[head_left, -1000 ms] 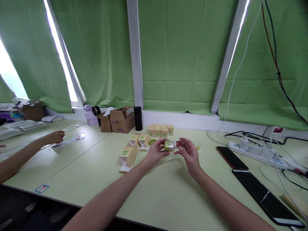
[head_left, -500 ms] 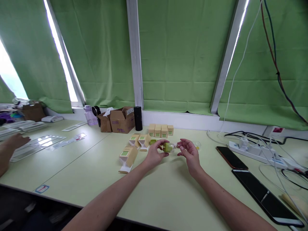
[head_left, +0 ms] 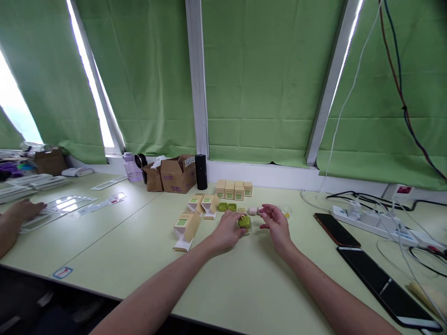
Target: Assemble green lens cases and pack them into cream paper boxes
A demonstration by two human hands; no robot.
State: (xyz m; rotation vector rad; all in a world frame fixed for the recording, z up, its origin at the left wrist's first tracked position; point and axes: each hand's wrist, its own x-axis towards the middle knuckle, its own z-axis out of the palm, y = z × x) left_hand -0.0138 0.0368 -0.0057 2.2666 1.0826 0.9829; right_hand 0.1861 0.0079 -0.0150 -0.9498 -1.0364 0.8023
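Observation:
My left hand (head_left: 226, 231) is closed round a small container with a green cap (head_left: 244, 221) and a clear lower part, held tipped just above the table or touching it; I cannot tell which. My right hand (head_left: 275, 223) hovers to the right with loosely curled fingers apart, and nothing shows between them. Just left of its fingertips is a small pale pink cylinder (head_left: 253, 211). Two small green square pieces (head_left: 227, 206) lie beyond my left hand, with small yellowish bits (head_left: 241, 210) beside them. A clear round piece (head_left: 286, 211) with some yellow in it lies behind my right hand.
Opened tan cartons (head_left: 187, 227) lie left of my hands; several closed ones (head_left: 233, 189) stand behind. Cardboard boxes (head_left: 177, 174) and a black cylinder (head_left: 200, 172) are at the back. Phones (head_left: 337, 230) and a power strip (head_left: 370, 221) sit right. Another person's hand (head_left: 26, 211) is far left.
My left hand has lowered and tilted the green-capped container toward the table. My right hand has barely moved. The green pieces show more fully, and the other person's hand has shifted slightly.

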